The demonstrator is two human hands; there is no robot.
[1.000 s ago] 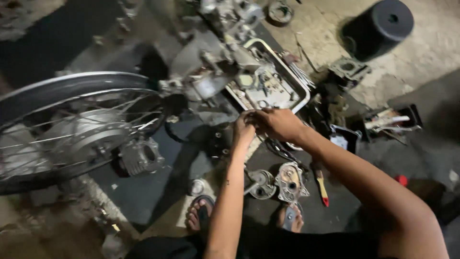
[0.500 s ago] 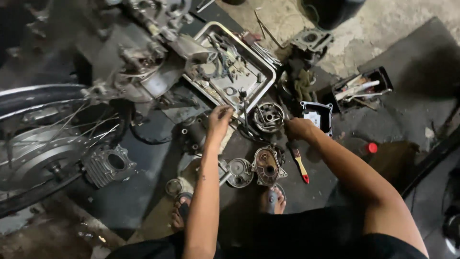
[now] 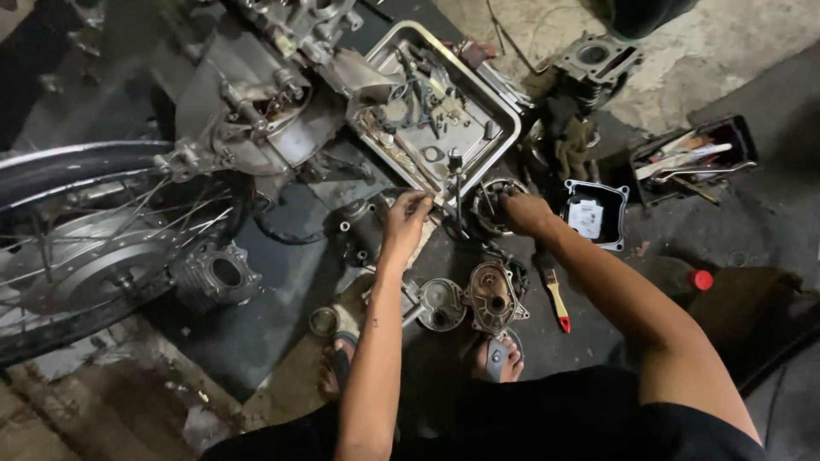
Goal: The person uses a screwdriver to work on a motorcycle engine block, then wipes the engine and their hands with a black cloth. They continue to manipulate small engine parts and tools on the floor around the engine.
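My left hand (image 3: 405,218) reaches forward to the near corner of a dented metal tray (image 3: 506,119), and its fingertips pinch a small metal piece there. My right hand (image 3: 524,212) is curled over the rim of a round metal engine part (image 3: 490,205) that lies on the dark mat just below the tray. A thin upright tool (image 3: 457,186) stands between the two hands. The tray holds several bolts and small engine pieces. What the left fingers hold is too small to name.
A spoked motorcycle wheel (image 3: 85,248) and engine casing (image 3: 256,111) fill the left. A cylinder block (image 3: 218,275), two engine covers (image 3: 440,303) (image 3: 494,294), a yellow-handled screwdriver (image 3: 557,300), a black box (image 3: 595,213), a tool tray (image 3: 692,158) and my sandalled feet (image 3: 500,358) surround me.
The hands, together at the tray's edge a second ago, have separated. The right hand moved right onto the round engine part; the left stayed by the tray corner. The view shifted.
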